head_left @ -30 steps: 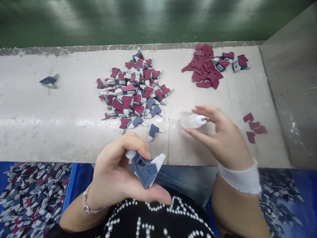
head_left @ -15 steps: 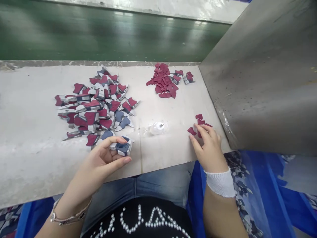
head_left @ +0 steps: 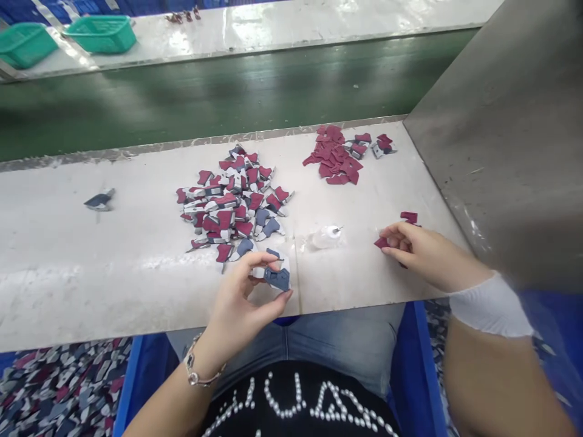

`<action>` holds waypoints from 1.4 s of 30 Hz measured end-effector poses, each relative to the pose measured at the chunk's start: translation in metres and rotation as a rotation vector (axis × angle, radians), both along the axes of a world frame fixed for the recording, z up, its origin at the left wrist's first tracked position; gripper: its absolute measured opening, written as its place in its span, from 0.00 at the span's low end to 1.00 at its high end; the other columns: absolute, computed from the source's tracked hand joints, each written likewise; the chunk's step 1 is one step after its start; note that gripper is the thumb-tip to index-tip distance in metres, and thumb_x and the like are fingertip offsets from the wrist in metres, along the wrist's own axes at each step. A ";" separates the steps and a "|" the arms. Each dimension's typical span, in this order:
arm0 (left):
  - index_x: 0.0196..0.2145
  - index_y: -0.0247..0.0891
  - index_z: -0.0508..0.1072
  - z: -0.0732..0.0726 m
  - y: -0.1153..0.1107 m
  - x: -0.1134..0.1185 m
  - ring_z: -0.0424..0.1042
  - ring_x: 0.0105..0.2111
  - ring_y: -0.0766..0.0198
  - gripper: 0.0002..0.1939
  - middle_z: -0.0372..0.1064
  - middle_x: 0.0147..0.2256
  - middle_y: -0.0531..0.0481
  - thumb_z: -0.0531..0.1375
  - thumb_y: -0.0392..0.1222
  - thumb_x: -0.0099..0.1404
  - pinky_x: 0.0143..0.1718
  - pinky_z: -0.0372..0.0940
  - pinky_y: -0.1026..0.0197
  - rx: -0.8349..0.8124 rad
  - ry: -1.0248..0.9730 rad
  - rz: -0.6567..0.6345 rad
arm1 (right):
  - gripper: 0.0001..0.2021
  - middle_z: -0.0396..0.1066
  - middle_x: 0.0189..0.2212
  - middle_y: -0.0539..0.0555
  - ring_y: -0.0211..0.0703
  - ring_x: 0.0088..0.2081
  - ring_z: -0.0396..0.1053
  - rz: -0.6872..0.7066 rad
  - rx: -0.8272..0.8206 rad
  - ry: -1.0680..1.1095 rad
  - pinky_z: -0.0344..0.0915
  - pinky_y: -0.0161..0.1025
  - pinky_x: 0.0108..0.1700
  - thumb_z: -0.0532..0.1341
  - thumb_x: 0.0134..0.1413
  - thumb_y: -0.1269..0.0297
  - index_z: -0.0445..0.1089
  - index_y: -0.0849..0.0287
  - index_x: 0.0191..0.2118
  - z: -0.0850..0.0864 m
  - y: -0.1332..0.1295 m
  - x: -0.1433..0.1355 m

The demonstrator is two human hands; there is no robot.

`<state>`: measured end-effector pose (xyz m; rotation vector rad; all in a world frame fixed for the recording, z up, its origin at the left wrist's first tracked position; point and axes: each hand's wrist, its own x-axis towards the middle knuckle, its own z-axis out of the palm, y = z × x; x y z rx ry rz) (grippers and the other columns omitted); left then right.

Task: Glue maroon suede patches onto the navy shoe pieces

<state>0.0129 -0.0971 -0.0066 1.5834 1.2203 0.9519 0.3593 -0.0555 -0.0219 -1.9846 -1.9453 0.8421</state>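
Note:
Between the thumb and fingers of my left hand [head_left: 248, 297] is a small blue-and-white plastic part [head_left: 277, 278], held above the table's front edge. My right hand [head_left: 423, 252] pinches a small dark-red flat piece [head_left: 381, 243] at its fingertips. A few more red pieces [head_left: 409, 216] lie beside and partly under that hand. Left of it rests a clear-white small bottle [head_left: 328, 235] with a thin metal tip. Beyond my left hand spreads a heap of white, blue and red assembled parts [head_left: 228, 212].
At the back sits a pile of loose red pieces [head_left: 334, 155], with a few assembled parts [head_left: 383, 145] to its right. A metal panel [head_left: 510, 133] borders the right side. Across the green belt [head_left: 204, 91] stand green baskets [head_left: 102, 33]. A blue bin of parts [head_left: 64, 382] is below left.
The view has swung left, showing the baskets and a lone part at left. My right hand has closed its fingers on a red piece. My left hand still holds its part, now turned.

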 end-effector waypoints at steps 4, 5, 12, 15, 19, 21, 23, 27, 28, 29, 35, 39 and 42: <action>0.50 0.44 0.68 -0.002 -0.004 -0.004 0.73 0.43 0.60 0.23 0.68 0.43 0.47 0.67 0.31 0.60 0.41 0.73 0.61 0.031 -0.051 0.016 | 0.08 0.69 0.21 0.50 0.47 0.24 0.68 0.083 -0.045 -0.010 0.65 0.45 0.27 0.62 0.48 0.57 0.69 0.55 0.30 0.007 0.006 -0.001; 0.50 0.44 0.68 -0.003 -0.005 -0.006 0.73 0.43 0.60 0.23 0.68 0.43 0.47 0.67 0.31 0.59 0.40 0.73 0.61 0.030 -0.060 0.018 | 0.08 0.70 0.21 0.50 0.47 0.24 0.68 0.092 -0.044 -0.014 0.65 0.45 0.27 0.62 0.49 0.57 0.69 0.55 0.30 0.008 0.006 -0.003; 0.44 0.44 0.72 -0.006 -0.008 -0.013 0.73 0.41 0.59 0.18 0.70 0.40 0.47 0.70 0.34 0.58 0.38 0.72 0.59 -0.030 -0.029 0.018 | 0.17 0.78 0.34 0.53 0.55 0.33 0.76 0.132 0.091 0.020 0.70 0.50 0.31 0.60 0.58 0.43 0.80 0.46 0.37 0.035 -0.024 -0.021; 0.39 0.43 0.72 -0.006 -0.007 -0.013 0.73 0.41 0.58 0.16 0.71 0.39 0.48 0.72 0.34 0.56 0.39 0.71 0.58 -0.008 -0.034 0.008 | 0.12 0.73 0.27 0.50 0.48 0.27 0.74 0.178 0.285 0.068 0.68 0.45 0.26 0.60 0.62 0.47 0.80 0.41 0.38 0.055 -0.048 -0.043; 0.41 0.43 0.71 -0.009 -0.005 -0.007 0.72 0.44 0.57 0.18 0.71 0.40 0.47 0.69 0.29 0.55 0.44 0.71 0.55 0.060 -0.061 -0.005 | 0.07 0.80 0.33 0.46 0.42 0.32 0.78 0.246 0.225 0.254 0.74 0.38 0.31 0.61 0.66 0.59 0.76 0.44 0.43 0.071 -0.067 -0.082; 0.42 0.43 0.71 -0.011 -0.005 -0.001 0.72 0.44 0.57 0.19 0.71 0.41 0.47 0.68 0.28 0.55 0.45 0.70 0.55 0.103 -0.065 0.024 | 0.05 0.81 0.38 0.46 0.41 0.37 0.79 0.236 0.188 0.297 0.75 0.36 0.38 0.62 0.65 0.61 0.74 0.46 0.45 0.073 -0.068 -0.100; 0.43 0.43 0.70 -0.013 -0.005 0.005 0.71 0.45 0.58 0.20 0.70 0.41 0.48 0.68 0.28 0.56 0.46 0.70 0.55 0.128 -0.078 0.066 | 0.05 0.80 0.37 0.44 0.38 0.37 0.79 0.226 0.176 0.348 0.74 0.33 0.41 0.63 0.64 0.65 0.73 0.47 0.43 0.071 -0.066 -0.115; 0.41 0.43 0.71 -0.014 -0.006 0.011 0.72 0.44 0.60 0.18 0.70 0.40 0.49 0.69 0.28 0.56 0.43 0.70 0.59 0.155 -0.106 0.142 | 0.12 0.77 0.40 0.45 0.35 0.40 0.76 0.225 0.157 0.464 0.72 0.31 0.44 0.60 0.64 0.73 0.70 0.47 0.47 0.064 -0.062 -0.133; 0.41 0.43 0.71 -0.014 -0.006 0.012 0.72 0.44 0.60 0.18 0.70 0.40 0.49 0.69 0.28 0.56 0.42 0.70 0.59 0.159 -0.107 0.154 | 0.14 0.77 0.42 0.46 0.37 0.43 0.76 0.211 0.146 0.494 0.72 0.31 0.45 0.60 0.64 0.73 0.68 0.47 0.50 0.062 -0.062 -0.135; 0.41 0.43 0.71 -0.014 -0.005 0.012 0.72 0.44 0.60 0.17 0.70 0.40 0.49 0.69 0.29 0.57 0.42 0.70 0.59 0.162 -0.107 0.164 | 0.15 0.76 0.44 0.48 0.38 0.45 0.76 0.190 0.133 0.523 0.73 0.32 0.45 0.60 0.64 0.72 0.66 0.47 0.52 0.060 -0.061 -0.137; 0.40 0.42 0.72 -0.015 -0.004 0.010 0.73 0.45 0.58 0.15 0.71 0.39 0.49 0.71 0.34 0.57 0.44 0.73 0.57 0.152 -0.119 0.206 | 0.07 0.76 0.37 0.46 0.37 0.39 0.76 0.223 0.049 0.582 0.72 0.33 0.43 0.60 0.66 0.70 0.69 0.49 0.43 0.052 -0.054 -0.134; 0.41 0.42 0.72 -0.016 -0.002 0.009 0.73 0.46 0.58 0.16 0.71 0.40 0.48 0.71 0.33 0.58 0.43 0.73 0.58 0.140 -0.129 0.218 | 0.07 0.79 0.42 0.44 0.35 0.45 0.77 0.200 -0.047 0.657 0.73 0.31 0.47 0.58 0.69 0.69 0.69 0.48 0.45 0.050 -0.050 -0.131; 0.42 0.42 0.72 -0.017 -0.001 0.008 0.73 0.46 0.59 0.16 0.71 0.40 0.48 0.70 0.32 0.58 0.42 0.73 0.59 0.141 -0.126 0.217 | 0.08 0.79 0.38 0.43 0.32 0.41 0.78 0.168 -0.057 0.675 0.73 0.28 0.44 0.58 0.68 0.70 0.70 0.48 0.45 0.051 -0.050 -0.132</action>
